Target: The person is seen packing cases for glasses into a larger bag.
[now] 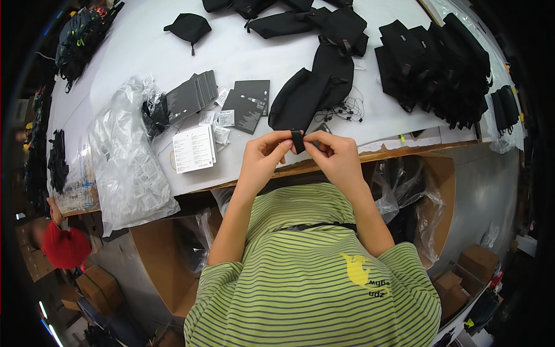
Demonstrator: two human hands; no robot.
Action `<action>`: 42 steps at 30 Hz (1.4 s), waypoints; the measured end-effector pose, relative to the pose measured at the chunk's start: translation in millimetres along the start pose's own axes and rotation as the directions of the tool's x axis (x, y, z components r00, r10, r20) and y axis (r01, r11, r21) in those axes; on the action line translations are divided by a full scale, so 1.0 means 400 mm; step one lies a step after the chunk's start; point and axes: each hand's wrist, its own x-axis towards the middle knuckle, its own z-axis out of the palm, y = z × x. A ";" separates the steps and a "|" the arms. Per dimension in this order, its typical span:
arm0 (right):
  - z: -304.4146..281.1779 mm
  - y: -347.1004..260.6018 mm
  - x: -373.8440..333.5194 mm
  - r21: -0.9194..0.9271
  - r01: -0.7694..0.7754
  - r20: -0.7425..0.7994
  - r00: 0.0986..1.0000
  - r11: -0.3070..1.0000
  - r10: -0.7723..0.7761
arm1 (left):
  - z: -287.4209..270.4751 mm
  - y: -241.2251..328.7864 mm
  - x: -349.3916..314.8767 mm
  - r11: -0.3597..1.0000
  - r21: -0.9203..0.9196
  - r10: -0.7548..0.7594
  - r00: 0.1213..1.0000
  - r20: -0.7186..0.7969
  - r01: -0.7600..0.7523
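Between my two hands, at the table's front edge, is a short black fabric strap (298, 141). My left hand (267, 154) pinches its left side with thumb and forefinger; my right hand (337, 155) does the same on the right. Just beyond my fingers lies a long black fabric pouch (298, 99), its near end almost at the strap. Whether the two are joined, I cannot tell. Thin black cords (347, 109) lie tangled right of the pouch. To the left are dark printed cards (248, 104) and a stack of white printed cards (194, 150).
A clear plastic bag of small white packets (130, 168) hangs over the table's front left. Black pouches (430, 66) are heaped at the right, with more (277, 24) at the back. Open cardboard boxes (436, 202) stand below the edge. A person in a red sleeve (66, 246) is at far left.
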 end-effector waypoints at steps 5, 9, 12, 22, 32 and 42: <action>0.022 0.004 -0.015 -0.036 0.153 0.060 0.987 0.988 -0.150 | -0.038 -0.049 -0.027 0.974 0.226 -0.003 0.999 -0.041 0.012; 0.023 -0.003 -0.017 -0.084 0.146 0.097 0.986 0.986 -0.137 | -0.017 -0.039 -0.037 0.915 0.373 0.198 0.977 -0.082 -0.154; 0.019 -0.001 -0.013 0.100 -0.091 0.191 0.979 0.991 0.071 | -0.011 -0.032 -0.043 0.910 0.335 0.315 0.932 -0.177 -0.244; -0.029 0.010 -0.008 0.766 -0.155 0.187 0.982 0.624 0.015 | -0.010 0.029 -0.100 0.977 -0.067 0.185 0.962 -0.201 -0.202; -0.016 -0.023 -0.025 0.762 -0.153 0.179 0.984 0.630 0.022 | 0.029 0.040 -0.100 0.985 0.095 0.156 0.977 -0.146 -0.143; -0.011 -0.027 -0.034 0.633 -0.240 0.232 0.966 0.736 0.115 | 0.037 0.043 -0.099 0.970 0.204 0.163 0.976 -0.142 -0.132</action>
